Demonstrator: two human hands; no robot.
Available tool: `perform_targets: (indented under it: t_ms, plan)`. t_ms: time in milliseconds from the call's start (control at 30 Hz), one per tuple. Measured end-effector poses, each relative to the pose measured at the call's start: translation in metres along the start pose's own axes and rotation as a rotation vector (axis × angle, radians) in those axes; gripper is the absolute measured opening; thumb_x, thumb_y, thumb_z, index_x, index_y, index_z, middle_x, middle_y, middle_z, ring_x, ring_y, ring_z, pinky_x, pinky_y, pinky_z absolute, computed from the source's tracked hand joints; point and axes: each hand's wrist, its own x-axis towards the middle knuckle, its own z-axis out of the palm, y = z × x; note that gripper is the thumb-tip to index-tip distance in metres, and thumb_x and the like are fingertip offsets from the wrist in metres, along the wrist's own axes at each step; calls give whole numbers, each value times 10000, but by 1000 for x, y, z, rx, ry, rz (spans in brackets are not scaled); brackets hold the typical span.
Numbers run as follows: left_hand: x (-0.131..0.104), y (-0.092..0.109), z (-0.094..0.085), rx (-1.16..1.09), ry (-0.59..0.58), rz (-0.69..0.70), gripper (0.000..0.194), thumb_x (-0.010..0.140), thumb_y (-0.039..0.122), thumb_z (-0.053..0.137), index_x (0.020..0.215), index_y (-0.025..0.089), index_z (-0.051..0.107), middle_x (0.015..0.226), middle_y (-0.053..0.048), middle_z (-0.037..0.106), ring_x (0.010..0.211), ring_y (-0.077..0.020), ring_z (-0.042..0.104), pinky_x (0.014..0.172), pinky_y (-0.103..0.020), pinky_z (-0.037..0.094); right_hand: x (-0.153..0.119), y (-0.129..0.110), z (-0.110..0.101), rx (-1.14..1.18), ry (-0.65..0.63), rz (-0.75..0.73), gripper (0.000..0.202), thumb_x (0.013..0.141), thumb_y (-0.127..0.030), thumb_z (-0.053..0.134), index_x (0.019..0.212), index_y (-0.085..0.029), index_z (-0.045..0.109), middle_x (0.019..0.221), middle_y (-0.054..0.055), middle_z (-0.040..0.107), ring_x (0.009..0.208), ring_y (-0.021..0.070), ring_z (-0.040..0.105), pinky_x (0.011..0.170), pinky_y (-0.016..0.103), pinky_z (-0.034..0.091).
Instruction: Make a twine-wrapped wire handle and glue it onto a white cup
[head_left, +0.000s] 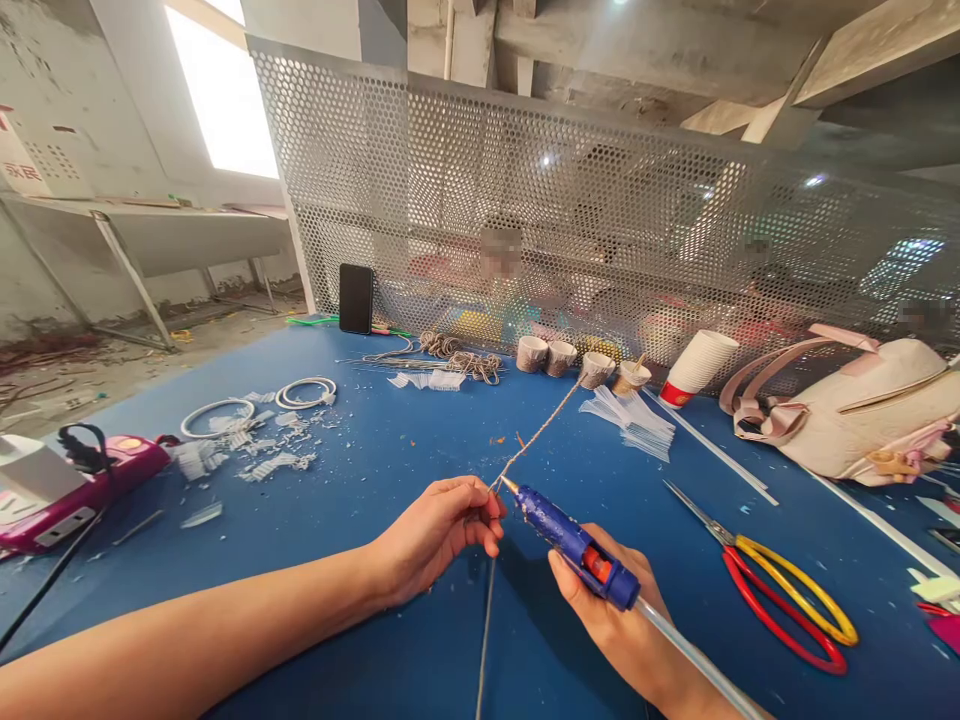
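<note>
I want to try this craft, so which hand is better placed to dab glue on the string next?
Probably the right hand: it holds the glue gun, whose tip is close by the string. The left hand seems busy pinching the string.

A dark-blue glue gun [551, 525] is slanting across the lower center of the scene, its scuffed body bearing pale specks and a red piece showing through an opening near the rear. A long, clear glue stick [690, 655] is protruding from the back end and running toward the lower right, while the narrow tip is pointing up and leftward. A thin, tan, twisted cord [544, 428] is stretching diagonally to the upper right, its lower stretch passing right beside the tip.
</note>
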Motion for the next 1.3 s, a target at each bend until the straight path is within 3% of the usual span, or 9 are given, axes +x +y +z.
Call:
perform_targets:
  t_ms: [167, 467, 633, 767, 900, 1100, 1233, 1300]
  plan:
    - [-1, -1, 1, 9, 9, -1, 166, 717, 227, 629, 598, 111, 622, 588, -40, 609, 515, -117, 557, 523, -228, 464, -1, -2, 1, 29, -72, 8, 199, 884, -341, 497, 736, -226, 564, 563, -22, 627, 499, 142, 604, 549, 229, 497]
    - [-1, -1, 1, 20, -3, 8, 186, 735, 266, 656, 637, 109, 637, 600, -43, 612, 530, -118, 556, 538, -231, 461, 2, -4, 0, 85, -72, 47, 224, 858, -373, 517, 701, -226, 579, 524, -20, 594, 472, 138, 579, 525, 223, 493]
    - [3, -2, -4, 3, 12, 11, 196, 744, 284, 661, 661, 107, 649, 629, -54, 631, 552, -130, 579, 577, -253, 480, 5, 4, -9, 115, 23, 204, 370, 864, -479, 481, 648, -200, 590, 477, -2, 544, 431, 145, 548, 436, 230, 462]
    - [5, 0, -7, -35, 60, 25, 151, 736, 236, 653, 654, 108, 649, 637, -51, 632, 578, -136, 599, 597, -252, 491, 18, 18, -16, 174, -36, 456, 461, 843, -563, 464, 713, -169, 664, 444, -14, 535, 406, 146, 539, 385, 229, 421]
    - [4, 3, -5, -38, 72, 16, 134, 727, 202, 640, 637, 103, 650, 639, -54, 629, 587, -136, 598, 587, -249, 498, 33, 36, -9, -5, -82, 433, 444, 823, -538, 474, 849, -158, 703, 659, 51, 669, 582, 205, 630, 498, 283, 493]
    - [1, 4, -1, -41, 60, 10, 143, 736, 199, 624, 640, 99, 655, 637, -60, 631, 591, -138, 593, 586, -249, 502, 40, 51, 8, -136, -86, 384, 422, 822, -490, 462, 940, -158, 695, 816, 93, 703, 783, 275, 662, 680, 375, 516]
    - [-2, 4, -1, -33, 40, 3, 154, 750, 195, 606, 646, 94, 655, 635, -64, 631, 591, -136, 593, 587, -243, 502, 33, 50, -1, -98, -124, 369, 412, 816, -493, 487, 1039, -186, 648, 940, 80, 694, 903, 264, 639, 775, 362, 489]
    - [-3, 4, -1, -33, 27, -2, 160, 761, 193, 595, 652, 93, 655, 636, -63, 629, 592, -136, 596, 590, -239, 504, 23, 48, -13, -116, -128, 409, 369, 785, -510, 524, 945, -198, 637, 876, 62, 675, 827, 246, 627, 734, 339, 478]
